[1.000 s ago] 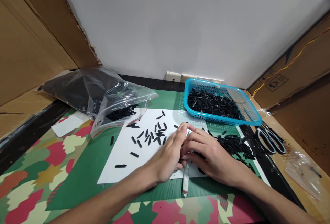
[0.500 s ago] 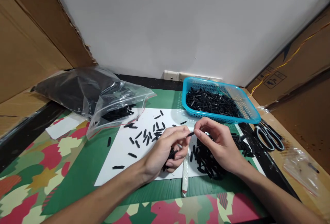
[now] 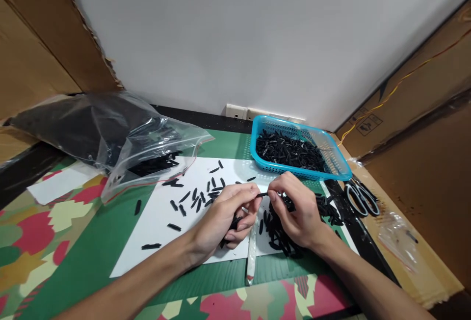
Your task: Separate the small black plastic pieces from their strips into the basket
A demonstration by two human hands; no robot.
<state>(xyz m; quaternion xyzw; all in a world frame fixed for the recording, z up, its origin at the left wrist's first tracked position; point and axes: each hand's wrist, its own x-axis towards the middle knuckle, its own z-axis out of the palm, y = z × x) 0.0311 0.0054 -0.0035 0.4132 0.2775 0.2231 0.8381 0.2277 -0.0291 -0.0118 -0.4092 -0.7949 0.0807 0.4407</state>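
Between the two sets of fingertips, a single small black piece was pinched at both ends, raised above the white sheet. The left hand gripped one end with thumb and forefinger; its remaining fingers were curled over a bundle of black pieces, mostly hidden in the palm. The right hand gripped the other end; its lower fingers were bent, and their contents could not be determined. Beneath the right fingers lay a pile of black pieces, partly covered by the hand. Left of the left fingers, loose black pieces were scattered on the sheet. Beyond the right fingers stood a blue basket of similar pieces. A white stick-like item lay below the hands, its identity unclear.
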